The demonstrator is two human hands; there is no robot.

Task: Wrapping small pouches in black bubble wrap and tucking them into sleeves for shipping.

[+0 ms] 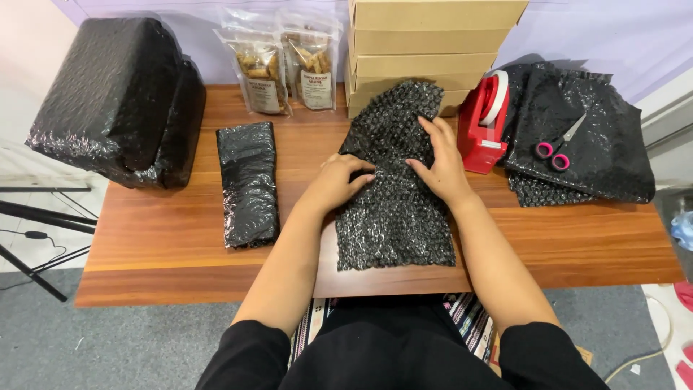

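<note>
Two hands were pressed flat on a black bubble-wrap sheet (395, 195) at the surface's (166, 245) near middle: the left hand (338, 180) and right hand (442, 165), their grip spread, nothing pinched. Farther right stood a red tape dispenser (482, 123); cardboard boxes (426, 50) were stacked beyond.

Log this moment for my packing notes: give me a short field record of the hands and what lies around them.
surface: wooden table
left hand: flat on the black bubble wrap sheet
right hand: pressing the same sheet, fingers spread
left of hands: folded black wrap piece; large black wrapped bundle
behind: snack pouches; stacked cardboard boxes
right: red tape dispenser; pink-handled scissors on more black wrap
</note>
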